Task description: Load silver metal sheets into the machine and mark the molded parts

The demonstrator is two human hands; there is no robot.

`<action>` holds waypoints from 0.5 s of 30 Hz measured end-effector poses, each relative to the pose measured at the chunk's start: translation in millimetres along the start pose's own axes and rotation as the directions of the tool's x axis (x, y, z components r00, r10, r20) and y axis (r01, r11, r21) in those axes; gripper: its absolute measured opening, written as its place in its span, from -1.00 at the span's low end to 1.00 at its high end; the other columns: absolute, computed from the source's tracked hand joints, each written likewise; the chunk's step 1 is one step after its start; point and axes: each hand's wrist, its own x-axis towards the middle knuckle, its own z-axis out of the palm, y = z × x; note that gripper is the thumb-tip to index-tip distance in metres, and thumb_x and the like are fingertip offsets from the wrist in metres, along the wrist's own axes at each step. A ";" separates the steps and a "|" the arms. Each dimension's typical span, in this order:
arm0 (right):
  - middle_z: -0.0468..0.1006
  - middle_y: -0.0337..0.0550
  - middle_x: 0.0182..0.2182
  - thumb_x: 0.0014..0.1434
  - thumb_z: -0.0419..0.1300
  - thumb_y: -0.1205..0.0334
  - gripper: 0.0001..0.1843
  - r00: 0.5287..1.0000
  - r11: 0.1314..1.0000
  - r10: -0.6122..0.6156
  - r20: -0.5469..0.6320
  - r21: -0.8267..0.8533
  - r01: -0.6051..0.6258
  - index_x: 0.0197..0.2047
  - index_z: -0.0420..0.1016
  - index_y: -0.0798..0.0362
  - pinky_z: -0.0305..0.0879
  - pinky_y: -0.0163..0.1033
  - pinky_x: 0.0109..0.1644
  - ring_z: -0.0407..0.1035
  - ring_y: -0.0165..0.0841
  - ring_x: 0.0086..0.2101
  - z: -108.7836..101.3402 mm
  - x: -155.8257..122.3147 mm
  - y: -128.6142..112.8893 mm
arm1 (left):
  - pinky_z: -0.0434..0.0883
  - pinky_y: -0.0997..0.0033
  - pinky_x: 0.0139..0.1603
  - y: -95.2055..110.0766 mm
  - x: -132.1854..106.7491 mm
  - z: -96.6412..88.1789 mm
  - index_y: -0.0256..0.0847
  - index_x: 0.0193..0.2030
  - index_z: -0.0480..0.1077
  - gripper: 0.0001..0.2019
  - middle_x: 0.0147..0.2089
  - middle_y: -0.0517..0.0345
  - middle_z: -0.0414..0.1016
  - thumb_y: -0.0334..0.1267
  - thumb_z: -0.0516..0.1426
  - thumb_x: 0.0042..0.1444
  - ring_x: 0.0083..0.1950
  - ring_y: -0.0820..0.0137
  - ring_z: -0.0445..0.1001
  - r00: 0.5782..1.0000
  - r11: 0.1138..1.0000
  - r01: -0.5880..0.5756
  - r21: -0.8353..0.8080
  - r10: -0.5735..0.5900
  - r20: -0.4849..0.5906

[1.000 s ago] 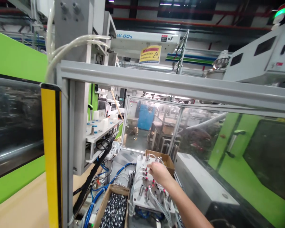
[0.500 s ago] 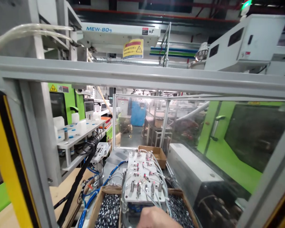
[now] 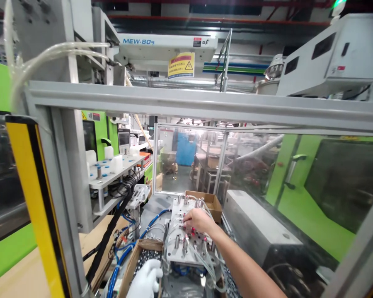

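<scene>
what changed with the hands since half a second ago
The right hand has moved forward from the near edge of the metal plate to over its middle, fingertips at the fittings. The white-gloved left hand has come into view at the left cardboard box. Whether either took hold of anything cannot be told. The plate and back box stayed put; the camera view shifted slightly.

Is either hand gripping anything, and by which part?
I can't tell: the right hand is at the metal plate, the gloved left hand at the carton of parts; anything pinched is too small or hidden.
</scene>
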 end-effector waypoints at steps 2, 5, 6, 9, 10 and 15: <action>0.66 -0.22 -0.53 0.03 0.25 0.37 -0.81 0.999 1.000 0.001 0.033 0.017 -0.002 -0.38 0.74 0.05 0.18 -0.40 -0.40 0.49 -0.38 -0.46 5.5 2.4 2.0 | 0.54 0.32 -0.27 -3.4 6.5 -3.8 -0.26 -0.05 0.45 -0.70 -0.23 0.15 0.56 -0.07 0.14 0.25 -0.33 0.46 0.50 1.000 0.993 -0.021 0.119 0.023 -0.015; 0.69 -0.20 -0.50 0.02 0.27 0.37 -0.82 0.999 1.000 0.001 0.050 0.025 -0.002 -0.37 0.73 0.06 0.23 -0.41 -0.40 0.53 -0.36 -0.44 7.1 1.5 1.5 | 0.56 0.22 -0.12 -6.7 12.2 -9.3 -0.22 -0.03 0.47 -0.69 -0.10 0.08 0.58 -0.05 0.14 0.24 -0.17 0.37 0.54 0.996 0.957 -0.063 0.282 0.080 -0.050; 0.69 -0.20 -0.49 0.02 0.26 0.37 -0.81 0.999 1.000 0.001 0.050 0.025 -0.003 -0.37 0.73 0.06 0.24 -0.41 -0.40 0.53 -0.36 -0.43 6.8 1.0 1.1 | 0.56 0.17 -0.05 -7.4 13.5 -11.0 -0.20 -0.02 0.47 -0.69 -0.04 0.05 0.58 -0.04 0.14 0.24 -0.09 0.33 0.55 0.993 0.940 -0.077 0.332 0.103 -0.061; 0.71 -0.20 -0.47 0.06 0.21 0.39 -0.76 0.999 1.000 -0.001 0.052 0.027 0.000 -0.33 0.74 0.05 0.26 -0.42 -0.39 0.54 -0.37 -0.43 5.5 -0.3 1.0 | 0.50 0.07 0.12 -9.8 18.1 -14.5 -0.15 0.01 0.48 -0.68 0.10 0.01 0.54 -0.03 0.15 0.23 0.08 0.25 0.52 0.982 0.872 -0.121 0.475 0.175 -0.070; 0.71 -0.21 -0.46 0.07 0.20 0.38 -0.75 0.998 1.000 -0.004 0.056 0.026 0.002 -0.32 0.74 0.05 0.26 -0.42 -0.39 0.54 -0.38 -0.42 5.2 -0.7 1.5 | 0.48 0.04 0.17 -11.0 20.1 -15.0 -0.14 0.01 0.48 -0.68 0.14 0.00 0.53 -0.03 0.15 0.23 0.12 0.24 0.50 0.978 0.844 -0.136 0.519 0.198 -0.066; 0.70 -0.22 -0.48 0.06 0.27 0.33 -0.82 0.998 0.999 0.011 0.070 -0.033 -0.009 -0.33 0.74 0.03 0.22 -0.41 -0.40 0.51 -0.39 -0.44 6.6 -0.3 4.0 | 0.27 -0.10 0.37 -17.1 28.6 -18.8 -0.23 0.04 0.47 -0.67 0.22 -0.08 0.49 -0.20 0.21 0.15 0.30 0.14 0.39 0.953 0.676 -0.204 0.708 0.303 -0.015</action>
